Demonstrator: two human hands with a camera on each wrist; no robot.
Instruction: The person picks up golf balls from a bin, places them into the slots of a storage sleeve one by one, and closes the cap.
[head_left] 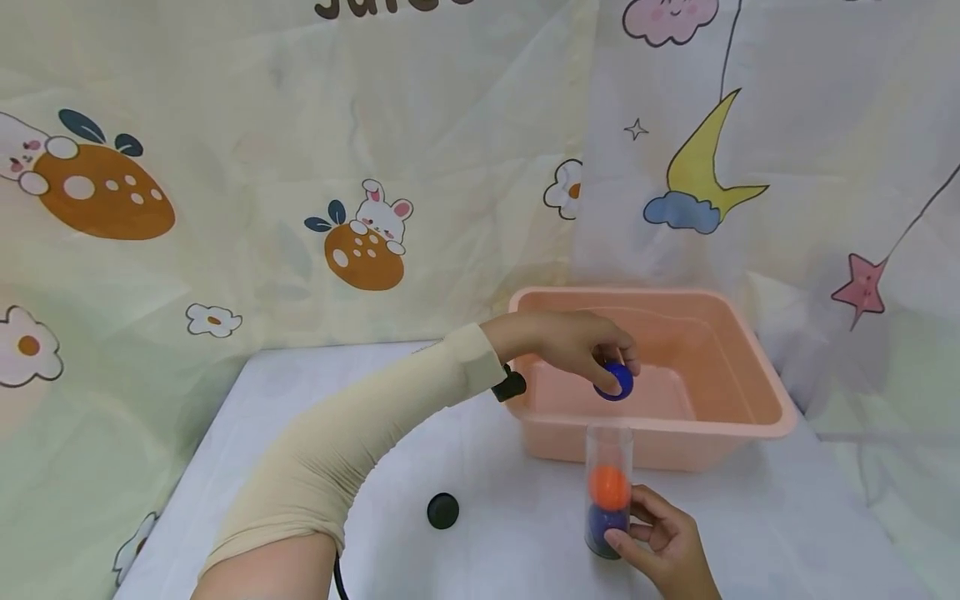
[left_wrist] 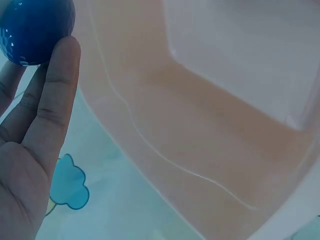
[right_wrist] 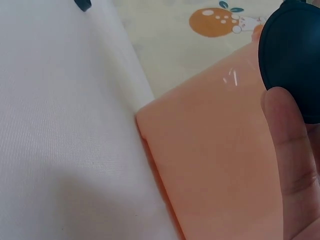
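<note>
My left hand (head_left: pixel 581 343) pinches a shiny blue golf ball (head_left: pixel 619 381) between thumb and fingers, above the mouth of a clear tube (head_left: pixel 610 446). The ball's dimples show in the left wrist view, with the fingertips against its underside. Upright in my right hand (head_left: pixel 667 542), the tube is gripped near its bottom. Inside it an orange ball (head_left: pixel 610 487) rests on a dark blue ball (head_left: pixel 606 523). In the right wrist view, a finger lies against the tube's dark round end (right_wrist: pixel 295 65).
Behind the tube stands a pink plastic basin (head_left: pixel 652 446), its bare floor showing. A small black round cap (head_left: pixel 442 511) lies on the white-covered table (head_left: pixel 495 525) left of the tube. A patterned cloth (head_left: pixel 465 208) hangs at the back.
</note>
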